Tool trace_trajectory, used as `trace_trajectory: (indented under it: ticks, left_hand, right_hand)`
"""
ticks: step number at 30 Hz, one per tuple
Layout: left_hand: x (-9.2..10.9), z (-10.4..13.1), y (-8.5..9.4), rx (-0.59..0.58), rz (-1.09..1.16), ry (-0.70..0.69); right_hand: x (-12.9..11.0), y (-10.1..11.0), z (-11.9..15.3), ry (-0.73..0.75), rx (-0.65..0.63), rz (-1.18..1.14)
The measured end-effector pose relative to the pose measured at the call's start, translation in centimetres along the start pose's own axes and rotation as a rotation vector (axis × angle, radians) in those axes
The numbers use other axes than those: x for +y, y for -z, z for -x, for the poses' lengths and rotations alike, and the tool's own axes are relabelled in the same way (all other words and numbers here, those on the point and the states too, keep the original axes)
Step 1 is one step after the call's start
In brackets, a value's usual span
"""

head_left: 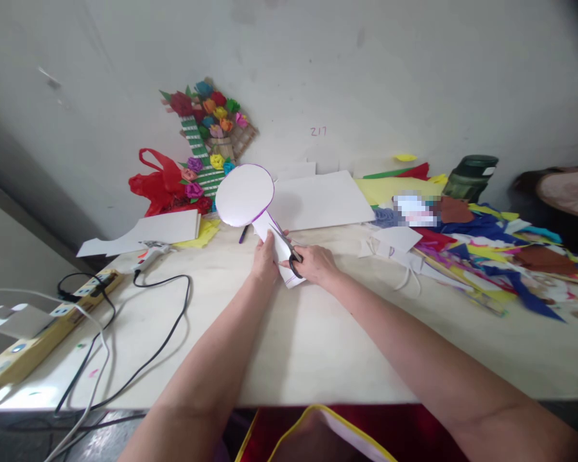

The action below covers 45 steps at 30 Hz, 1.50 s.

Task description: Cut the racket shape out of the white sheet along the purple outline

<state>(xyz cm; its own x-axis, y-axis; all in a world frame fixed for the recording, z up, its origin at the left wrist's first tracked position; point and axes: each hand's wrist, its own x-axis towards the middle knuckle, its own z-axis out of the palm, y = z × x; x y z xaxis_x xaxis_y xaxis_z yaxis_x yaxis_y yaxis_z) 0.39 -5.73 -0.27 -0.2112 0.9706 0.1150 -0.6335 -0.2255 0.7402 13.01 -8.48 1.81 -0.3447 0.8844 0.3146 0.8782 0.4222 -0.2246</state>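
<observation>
A white paper cutout (245,195) with a round head and a long strip below it is held up over the middle of the table. Purple lines run along parts of its edge. My left hand (266,258) is closed on the strip, thumb on top. In my right hand (316,264) are scissors (295,256) with dark handles, their blades lying along the strip's right edge. How far the blades are apart is too small to tell. A dark pen (243,234) lies just left of the strip.
White sheets (327,199) lie behind my hands. At the left are a glue gun (147,258), its cable and a yellow power strip (52,327). Paper flowers (216,115) and a red bag (157,183) stand by the wall. Colourful scraps (501,256) and a green bottle (471,178) are right.
</observation>
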Motion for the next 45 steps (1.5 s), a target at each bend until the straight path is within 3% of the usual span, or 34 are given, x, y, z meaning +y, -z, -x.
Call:
trace_trajectory:
  ticks: [18,23,29,36,45]
  left_hand:
    - [0.2,0.1,-0.4,0.01,0.041,0.008]
    - [0.9,-0.6,0.5,-0.004,0.078,0.067]
    - [1.4,-1.0,1.2,0.047,0.068,-0.002]
    - [1.2,-0.3,0.5,0.038,0.038,-0.008]
    - [1.0,-0.9,0.9,0.012,0.051,-0.003]
  right_hand:
    - [0.1,-0.8,-0.3,0.021,0.048,-0.016]
    - [0.3,-0.6,-0.2,0.056,0.036,-0.04]
    - [0.2,-0.4,0.2,0.091,0.002,-0.034]
    - [-0.3,0.5,0.4,0.028,-0.03,0.033]
    - [-0.1,1.1,0.5,-0.004,-0.049,0.065]
